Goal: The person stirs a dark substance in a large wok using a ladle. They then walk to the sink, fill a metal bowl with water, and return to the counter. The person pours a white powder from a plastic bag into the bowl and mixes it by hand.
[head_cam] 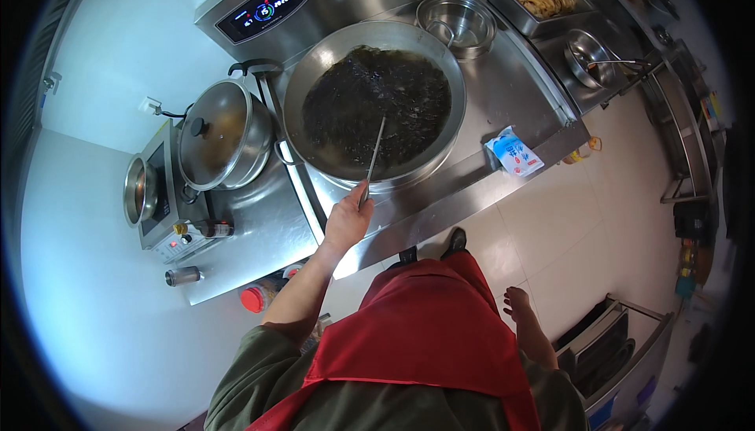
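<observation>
My left hand (349, 217) grips the metal handle of a long utensil (376, 151) at the front rim of a large metal wok (307, 77). The utensil's far end disappears into dark, nearly black liquid (377, 95) that fills much of the wok, so its head is hidden. Ripples and dark shreds or foam show on the surface; I cannot tell which. My right hand (516, 303) hangs low at my right side, away from the counter, with its fingers loosely apart and nothing in it. A blue and white plastic packet (514, 152) lies on the counter edge right of the wok.
Left of the wok stands a lidded steel pot (215, 136), beside a bottle (206, 228) and a small steel bowl (140, 189). Nested steel basins (457, 24) sit behind right, near a deep tray (501, 3) of browned food. A metal cart (631, 366) is at lower right.
</observation>
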Motion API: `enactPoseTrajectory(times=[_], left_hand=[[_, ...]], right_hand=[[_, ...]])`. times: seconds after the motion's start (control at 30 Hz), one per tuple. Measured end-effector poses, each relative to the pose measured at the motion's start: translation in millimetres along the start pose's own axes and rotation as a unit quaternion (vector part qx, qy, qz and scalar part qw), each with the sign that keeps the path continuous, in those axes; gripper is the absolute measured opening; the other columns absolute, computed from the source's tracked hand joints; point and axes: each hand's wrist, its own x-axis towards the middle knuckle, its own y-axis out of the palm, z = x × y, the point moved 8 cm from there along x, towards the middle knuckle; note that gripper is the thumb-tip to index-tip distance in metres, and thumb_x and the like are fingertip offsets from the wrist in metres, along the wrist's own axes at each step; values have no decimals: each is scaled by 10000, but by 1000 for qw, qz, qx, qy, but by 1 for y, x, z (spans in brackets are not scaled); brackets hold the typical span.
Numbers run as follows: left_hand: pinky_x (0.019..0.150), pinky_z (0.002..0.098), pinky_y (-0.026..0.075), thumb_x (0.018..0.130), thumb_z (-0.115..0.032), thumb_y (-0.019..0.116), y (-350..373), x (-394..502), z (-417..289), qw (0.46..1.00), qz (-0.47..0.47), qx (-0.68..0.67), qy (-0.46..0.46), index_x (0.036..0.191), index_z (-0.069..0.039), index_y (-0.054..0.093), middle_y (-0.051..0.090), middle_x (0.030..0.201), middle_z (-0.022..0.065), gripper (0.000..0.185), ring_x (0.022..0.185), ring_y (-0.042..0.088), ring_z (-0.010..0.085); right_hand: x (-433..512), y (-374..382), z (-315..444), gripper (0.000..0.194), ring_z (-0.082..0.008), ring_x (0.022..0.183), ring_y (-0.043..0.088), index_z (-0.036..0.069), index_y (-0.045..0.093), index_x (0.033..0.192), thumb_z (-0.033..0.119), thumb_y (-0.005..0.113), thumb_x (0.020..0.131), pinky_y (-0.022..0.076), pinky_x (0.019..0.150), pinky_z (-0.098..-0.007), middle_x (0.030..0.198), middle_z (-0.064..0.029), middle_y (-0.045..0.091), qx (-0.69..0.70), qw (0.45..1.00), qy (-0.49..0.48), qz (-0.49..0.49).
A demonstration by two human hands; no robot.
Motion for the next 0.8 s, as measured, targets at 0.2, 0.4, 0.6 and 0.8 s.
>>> enactPoseTrajectory(times=[0.2, 0.4, 0.6, 0.8], left_hand=[[851, 466, 540, 955, -261, 612, -13, -42, 6, 999, 45, -19, -8, 1417, -71, 560, 711, 1025, 254, 502, 970, 692, 435], [827, 445, 544, 950, -266, 633, -37, -82, 18, 994, 65, -33, -76, 1424, -119, 563, 721, 985, 237, 502, 938, 711, 413], [837, 434, 544, 947, -256, 631, -64, -85, 30, 995, 24, 34, -88, 1342, -30, 605, 728, 958, 245, 455, 929, 716, 405], [812, 434, 548, 930, -275, 657, -61, -37, 52, 997, -30, 5, -76, 1311, -55, 633, 733, 923, 217, 441, 898, 723, 390]], right_hand=[[-11, 12, -40, 358, -200, 945, 551, 155, 611, 1274, 231, 611, 925, 477, 875, -510, 1095, -19, 610, 36, 999, 22, -6], [22, 19, -41, 372, -204, 977, 581, 163, 606, 1288, 234, 615, 922, 491, 866, -513, 1062, -9, 606, 59, 997, -15, 47], [43, 25, -37, 244, -194, 1060, 591, 220, 606, 1205, 259, 544, 973, 465, 939, -535, 1192, 22, 635, 73, 989, -35, 125], [2, 28, -38, 309, -239, 1126, 585, 160, 578, 1260, 272, 587, 972, 488, 947, -544, 1252, -32, 620, 112, 994, -3, 5]])
